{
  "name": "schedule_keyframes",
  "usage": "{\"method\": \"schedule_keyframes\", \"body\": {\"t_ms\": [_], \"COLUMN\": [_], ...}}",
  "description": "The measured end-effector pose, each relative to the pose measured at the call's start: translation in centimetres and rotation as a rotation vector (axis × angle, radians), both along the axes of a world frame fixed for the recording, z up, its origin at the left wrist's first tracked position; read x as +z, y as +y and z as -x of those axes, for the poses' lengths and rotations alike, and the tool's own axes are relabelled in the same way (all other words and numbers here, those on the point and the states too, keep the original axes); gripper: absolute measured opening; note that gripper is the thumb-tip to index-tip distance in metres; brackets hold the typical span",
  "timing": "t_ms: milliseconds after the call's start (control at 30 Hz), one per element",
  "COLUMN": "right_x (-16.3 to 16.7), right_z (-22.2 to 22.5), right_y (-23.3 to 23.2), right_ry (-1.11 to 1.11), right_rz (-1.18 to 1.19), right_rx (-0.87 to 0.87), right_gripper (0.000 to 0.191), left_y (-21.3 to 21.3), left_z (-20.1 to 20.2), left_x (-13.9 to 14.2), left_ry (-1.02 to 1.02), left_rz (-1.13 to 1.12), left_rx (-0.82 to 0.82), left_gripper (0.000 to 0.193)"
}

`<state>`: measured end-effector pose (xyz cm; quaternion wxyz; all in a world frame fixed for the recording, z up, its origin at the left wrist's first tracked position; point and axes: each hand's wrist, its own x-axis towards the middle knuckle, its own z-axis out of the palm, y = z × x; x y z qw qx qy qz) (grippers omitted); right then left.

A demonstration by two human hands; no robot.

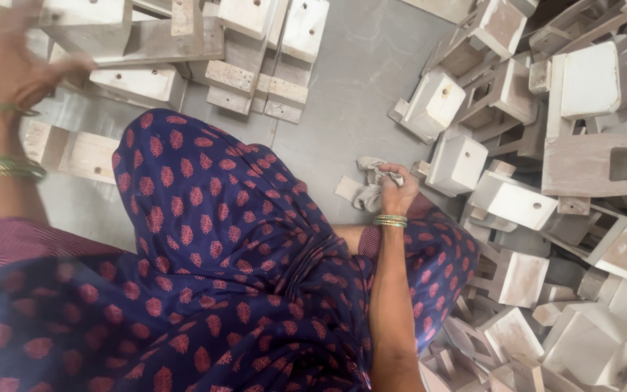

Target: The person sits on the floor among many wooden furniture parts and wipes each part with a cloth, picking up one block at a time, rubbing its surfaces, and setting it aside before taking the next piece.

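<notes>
Your left hand [19, 62] is raised at the far left, blurred, its fingers laid over the edge of a white-painted wooden block [85, 22] in the stack [205, 51] ahead of you; you cannot tell from the blur whether it grips or only touches. Green and gold bangles [3, 168] ring that wrist. Your lap, in dark blue cloth with red print [212, 239], fills the middle, over a grey floor [357, 80]. Further right, your right hand [398, 194] is clenched around a crumpled grey rag [370, 185], low on the floor just beside your knee. Beyond it, at the right, a loose heap of white wooden pieces [546, 181] lies near the rag.
</notes>
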<state>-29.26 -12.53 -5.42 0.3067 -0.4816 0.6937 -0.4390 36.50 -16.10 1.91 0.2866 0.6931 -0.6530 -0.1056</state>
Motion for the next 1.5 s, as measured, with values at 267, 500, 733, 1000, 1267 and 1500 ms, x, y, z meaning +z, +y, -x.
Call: {"method": "schedule_keyframes", "body": {"t_ms": [267,500,733,1000,1267,1500], "right_x": [0.0,0.7,-0.3,-1.2,-2.1,-1.2], "right_z": [-0.8,-1.0,-1.7,-0.3,-1.1,-4.8], "right_y": [0.2,0.1,-1.4,-0.2,-1.0,0.1], "right_ry": [-0.066,-0.032,-0.080,-0.057,0.100,0.784], "right_rz": [0.041,0.032,0.057,0.083,0.063,-0.314], "right_rx": [0.028,0.024,0.031,0.040,0.129,0.468], "right_gripper": [0.023,0.023,0.022,0.024,0.029,0.106], "left_y": [-6.1,-6.3,-4.4,-6.4,-6.0,0.2], "left_z": [0.4,1.2,0.9,4.2,3.0,5.1], "left_x": [2.0,4.0,5.9,4.5,3.5,5.4], "left_ry": [-0.386,-0.466,-0.240,-0.628,-0.450,-0.092], "left_rz": [-0.030,-0.069,0.034,-0.126,-0.122,0.026], "left_rx": [-0.292,-0.108,-0.203,-0.118,-0.045,0.019], "left_gripper": [0.120,0.081,0.095,0.123,0.106,0.077]}}
